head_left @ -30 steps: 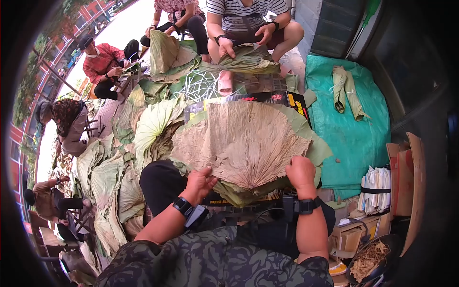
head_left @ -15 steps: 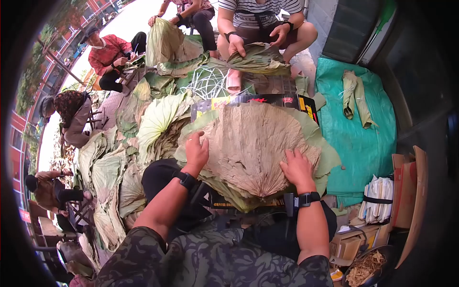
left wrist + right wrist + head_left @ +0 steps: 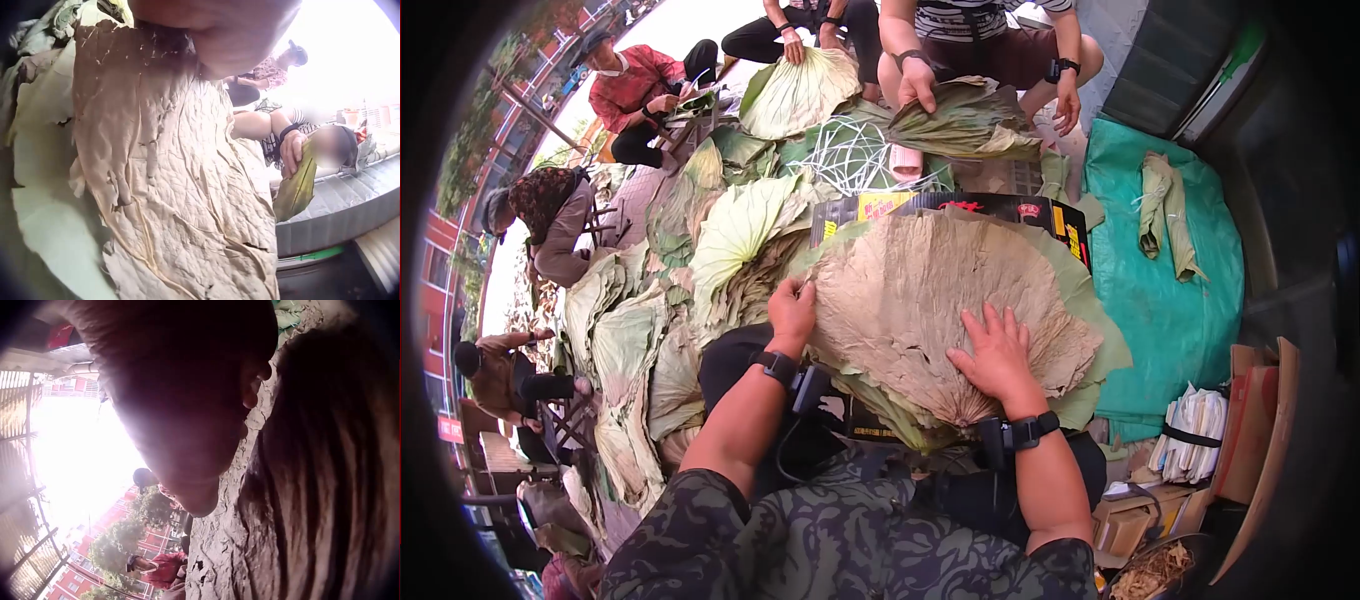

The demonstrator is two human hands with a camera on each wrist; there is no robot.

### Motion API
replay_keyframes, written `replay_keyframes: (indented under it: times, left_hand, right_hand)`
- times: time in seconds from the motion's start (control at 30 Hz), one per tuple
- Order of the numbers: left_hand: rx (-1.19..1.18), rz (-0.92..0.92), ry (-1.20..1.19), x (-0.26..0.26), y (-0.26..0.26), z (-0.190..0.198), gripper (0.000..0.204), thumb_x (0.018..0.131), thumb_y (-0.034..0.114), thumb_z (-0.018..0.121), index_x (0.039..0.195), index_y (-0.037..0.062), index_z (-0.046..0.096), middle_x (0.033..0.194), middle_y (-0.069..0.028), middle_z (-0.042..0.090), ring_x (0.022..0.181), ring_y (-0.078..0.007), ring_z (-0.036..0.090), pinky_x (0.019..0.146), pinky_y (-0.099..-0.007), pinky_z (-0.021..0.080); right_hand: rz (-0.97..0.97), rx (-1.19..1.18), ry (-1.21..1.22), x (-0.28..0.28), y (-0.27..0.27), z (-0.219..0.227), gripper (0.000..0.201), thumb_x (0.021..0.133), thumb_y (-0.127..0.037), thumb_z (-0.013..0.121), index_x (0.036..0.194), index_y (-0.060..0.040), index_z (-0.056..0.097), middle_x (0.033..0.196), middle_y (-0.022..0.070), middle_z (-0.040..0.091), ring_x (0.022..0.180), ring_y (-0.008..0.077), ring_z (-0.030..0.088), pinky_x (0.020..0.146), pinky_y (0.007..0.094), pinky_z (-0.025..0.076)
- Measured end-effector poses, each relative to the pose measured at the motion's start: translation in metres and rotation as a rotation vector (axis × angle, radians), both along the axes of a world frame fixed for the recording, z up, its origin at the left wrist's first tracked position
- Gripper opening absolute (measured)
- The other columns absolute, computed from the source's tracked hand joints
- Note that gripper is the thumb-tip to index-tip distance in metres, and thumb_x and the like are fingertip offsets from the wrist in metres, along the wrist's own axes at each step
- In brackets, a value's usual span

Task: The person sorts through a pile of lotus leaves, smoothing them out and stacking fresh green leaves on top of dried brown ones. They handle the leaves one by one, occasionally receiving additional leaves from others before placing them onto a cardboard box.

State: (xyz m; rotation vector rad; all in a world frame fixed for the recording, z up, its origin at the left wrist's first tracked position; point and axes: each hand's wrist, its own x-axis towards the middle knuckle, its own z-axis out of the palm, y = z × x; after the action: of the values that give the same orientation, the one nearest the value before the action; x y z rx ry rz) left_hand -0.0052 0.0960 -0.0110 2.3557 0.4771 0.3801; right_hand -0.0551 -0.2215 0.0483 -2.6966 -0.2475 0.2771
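Observation:
A large dried tan leaf lies over greener leaves in front of the person. At its left edge the left hand has its fingers bent at the rim; in the left wrist view that hand covers the top of the wrinkled leaf. The right hand lies flat on the leaf's lower right part with fingers spread. In the right wrist view the right hand is dark and close, over the creased leaf surface.
Leaf piles spread at the left, and white strips lie beyond a black printed box. A green sheet with two rolled leaves is at the right, above bundled papers and cardboard. Several people sit around.
The right hand has moved from the leaf's right edge inward and spread flat. The left hand went up and now touches the left edge. Across, a seated person's leaf is laid lower and fanned out.

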Motion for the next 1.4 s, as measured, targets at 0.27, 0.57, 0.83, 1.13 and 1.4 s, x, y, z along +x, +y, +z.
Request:
replay_keyframes:
  times: [0.27,0.57,0.83,1.13,1.4]
  left_hand:
    - [0.333,-0.069,0.133,-0.021,-0.013,0.018,0.053,0.073,0.027,0.065,0.118,0.0076,0.046,0.124,-0.0180,0.046,0.115,-0.0356,0.041,0.093,-0.0436,0.034]
    - [0.439,-0.798,0.478,-0.022,-0.111,0.028,0.069,0.082,0.056,0.044,0.138,0.0192,0.029,0.145,-0.0186,0.014,0.133,-0.0417,0.007,0.103,-0.0566,0.009]
    - [0.406,-0.799,0.474,-0.023,-0.103,0.019,0.069,0.082,0.060,0.041,0.138,0.0219,0.028,0.146,-0.0170,0.013,0.134,-0.0414,0.006,0.103,-0.0572,0.010]
    - [0.445,-0.598,-0.155,0.024,-0.105,0.080,0.078,0.069,0.041,0.069,0.132,0.0105,0.034,0.139,-0.0198,0.027,0.130,-0.0391,0.020,0.102,-0.0535,0.016]
    - [0.909,-0.619,-0.362,0.128,-0.182,0.154,0.076,0.067,0.030,0.071,0.132,0.0193,0.035,0.143,-0.0137,0.023,0.133,-0.0360,0.014,0.105,-0.0503,0.011]
  right_hand:
    - [-0.040,-0.029,0.143,0.000,0.002,-0.006,0.063,0.077,-0.046,0.055,0.131,-0.0158,0.040,0.140,0.0178,0.027,0.130,0.0413,0.018,0.104,0.0564,0.013]
    - [-0.088,0.053,-0.026,-0.013,-0.019,-0.033,0.062,0.080,-0.046,0.050,0.133,-0.0159,0.037,0.142,0.0147,0.026,0.132,0.0346,0.017,0.106,0.0512,0.009]
    - [-0.381,-0.015,0.015,-0.034,-0.062,-0.038,0.061,0.082,-0.043,0.050,0.134,-0.0145,0.036,0.142,0.0138,0.026,0.132,0.0324,0.020,0.106,0.0508,0.012]
    - [-0.043,0.183,-0.252,-0.034,-0.022,0.016,0.052,0.073,-0.027,0.064,0.119,-0.0087,0.049,0.125,0.0198,0.045,0.116,0.0368,0.041,0.098,0.0455,0.031]
    - [0.086,0.061,-0.102,-0.027,-0.018,0.009,0.035,0.070,-0.027,0.066,0.097,-0.0071,0.055,0.100,0.0142,0.054,0.099,0.0324,0.051,0.083,0.0438,0.040]
